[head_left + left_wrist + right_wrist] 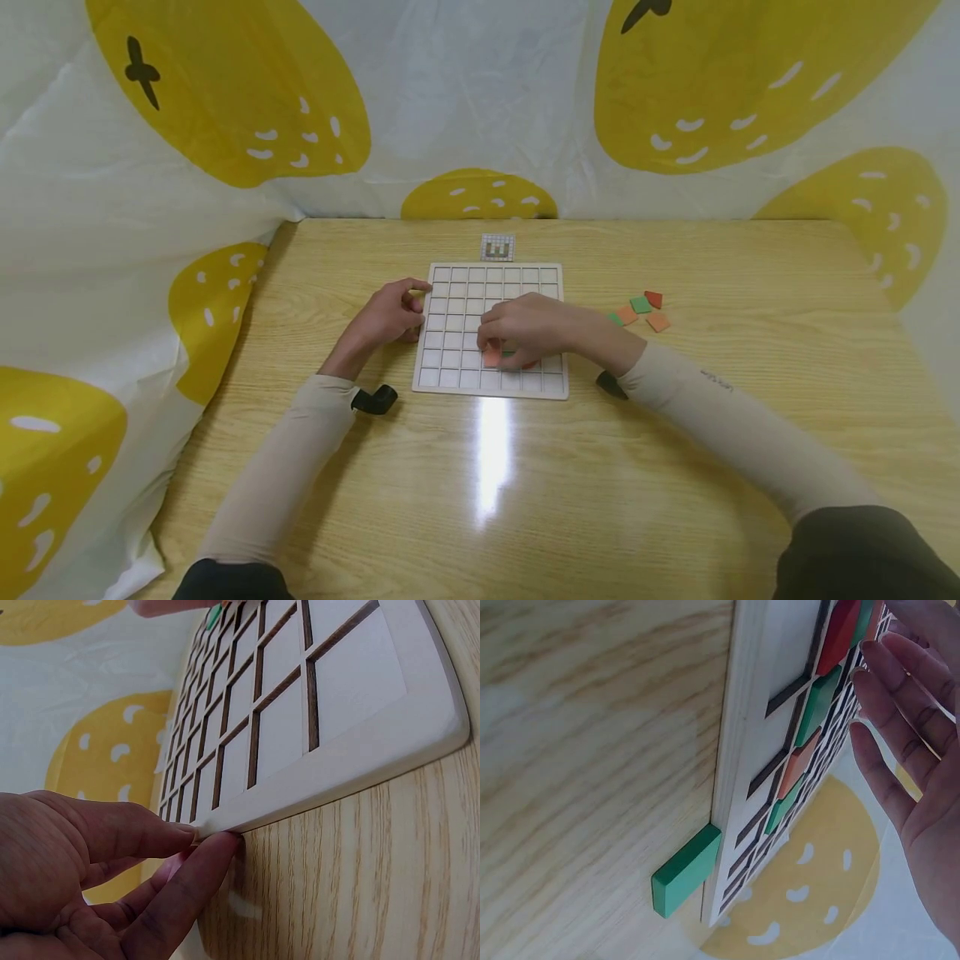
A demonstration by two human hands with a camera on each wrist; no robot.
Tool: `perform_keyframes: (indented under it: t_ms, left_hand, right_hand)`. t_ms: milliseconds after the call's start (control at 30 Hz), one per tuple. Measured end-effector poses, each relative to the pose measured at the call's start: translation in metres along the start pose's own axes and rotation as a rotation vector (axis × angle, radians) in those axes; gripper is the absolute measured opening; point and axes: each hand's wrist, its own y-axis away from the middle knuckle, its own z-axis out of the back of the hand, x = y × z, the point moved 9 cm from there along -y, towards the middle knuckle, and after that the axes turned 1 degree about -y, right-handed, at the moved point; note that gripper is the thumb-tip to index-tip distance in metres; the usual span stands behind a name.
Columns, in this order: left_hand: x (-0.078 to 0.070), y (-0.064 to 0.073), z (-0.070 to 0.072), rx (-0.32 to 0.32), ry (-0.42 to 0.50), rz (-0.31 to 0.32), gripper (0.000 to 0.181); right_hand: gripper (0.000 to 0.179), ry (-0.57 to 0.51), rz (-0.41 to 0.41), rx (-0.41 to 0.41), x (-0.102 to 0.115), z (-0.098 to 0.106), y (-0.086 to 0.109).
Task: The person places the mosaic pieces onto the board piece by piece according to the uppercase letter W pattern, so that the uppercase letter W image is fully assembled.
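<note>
A white square board [460, 385] with a grid of cells lies on the wooden table. My left hand [390, 312] is at its left edge, with fingertips [178, 829] touching the rim. Over the board, my right hand [528, 325] pinches an orange tile [491, 358] between thumb and fingers, right at a cell in the lower part of the grid. A red tile [840, 634], a green tile [819, 709] and another orange tile [800, 761] sit in cells near the right hand, largely covered by it in the head view.
Right of the board lie several loose tiles, among them a green one [641, 305] and a red one [654, 298]. A small card [498, 247] with a printed grid pattern lies behind the board. A green tile [686, 870] rests beside the board's edge. Patterned cloth hangs behind the table.
</note>
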Motion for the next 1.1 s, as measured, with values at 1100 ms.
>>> perform_keyframes:
  t_ms: [1100]
  left_hand:
    - [0.000, 0.000, 0.000, -0.004, 0.008, -0.003, 0.055]
  right_hand:
    - [0.029, 0.005, -0.102, -0.033, -0.024, 0.013, 0.039]
